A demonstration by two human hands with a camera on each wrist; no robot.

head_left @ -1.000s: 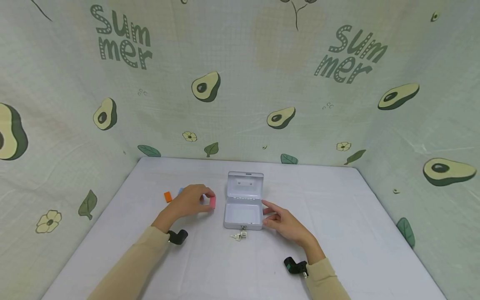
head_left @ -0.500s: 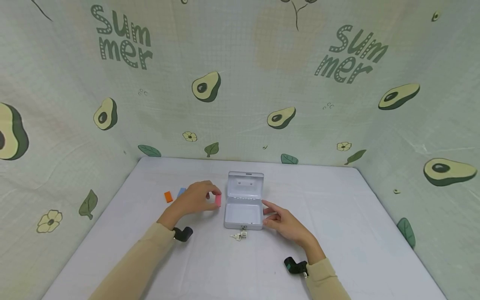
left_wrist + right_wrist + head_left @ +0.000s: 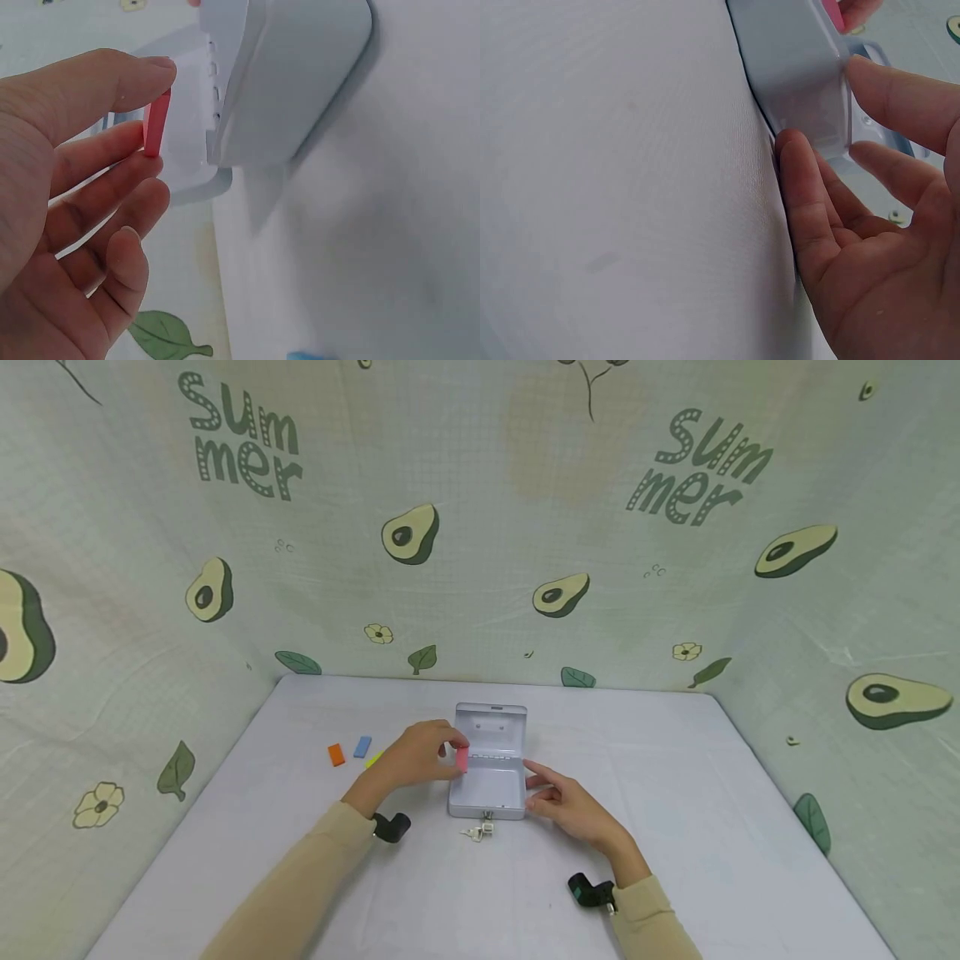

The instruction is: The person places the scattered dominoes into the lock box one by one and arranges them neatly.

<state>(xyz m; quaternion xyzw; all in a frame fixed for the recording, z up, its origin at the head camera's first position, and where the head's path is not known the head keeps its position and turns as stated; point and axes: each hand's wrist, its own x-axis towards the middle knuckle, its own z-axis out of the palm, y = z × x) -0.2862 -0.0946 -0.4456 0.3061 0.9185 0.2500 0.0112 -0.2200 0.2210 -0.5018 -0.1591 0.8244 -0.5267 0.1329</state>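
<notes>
A small flat pink block (image 3: 462, 760) is pinched between thumb and fingers of my left hand (image 3: 416, 755). It is over the left side of a small light-grey metal cash box (image 3: 489, 790), whose lid stands raised at the back. In the left wrist view the pink block (image 3: 155, 126) is upright between thumb tip and fingertips, with the other fingers loosely bent. My right hand (image 3: 572, 807) rests against the box's right side. Its fingertips touch the outer wall and rim in the right wrist view, where the wall (image 3: 802, 71) shows close up. Keys (image 3: 474, 833) hang at the box's front lock.
Left of the box lie an orange block (image 3: 337, 754), a blue block (image 3: 362, 747) and a yellow-green block (image 3: 374, 759) partly behind my left hand. A white cloth (image 3: 660, 777) covers the table. Printed fabric walls (image 3: 480, 543) enclose the back and sides.
My left hand has moved right with the pink block, from beside the box to over its left edge. The yellow-green block has come into view. My right hand stays put.
</notes>
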